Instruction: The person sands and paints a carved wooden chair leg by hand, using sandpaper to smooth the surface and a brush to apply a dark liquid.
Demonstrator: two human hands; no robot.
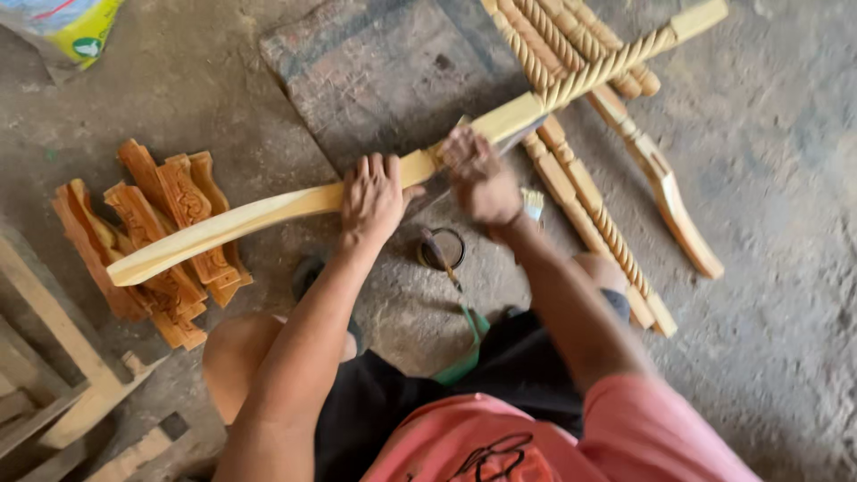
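Note:
A long pale wooden leg [268,210], curved at the left end and rope-twisted at the right, lies slanted across the view above the floor. My left hand [373,198] grips it from above near its middle. My right hand [480,178] is closed and blurred against the leg just right of the left hand, pressing something small and grey to the wood; I cannot tell what it is. A small round tin [444,249] stands on the floor below the hands, with a thin stick leaning on it.
A stack of reddish carved wooden brackets [161,241] lies at the left. Several more twisted legs [589,192] lie on the floor at the right. A flat dark board [375,71] sits behind. Plain timber pieces [54,375] occupy the lower left corner.

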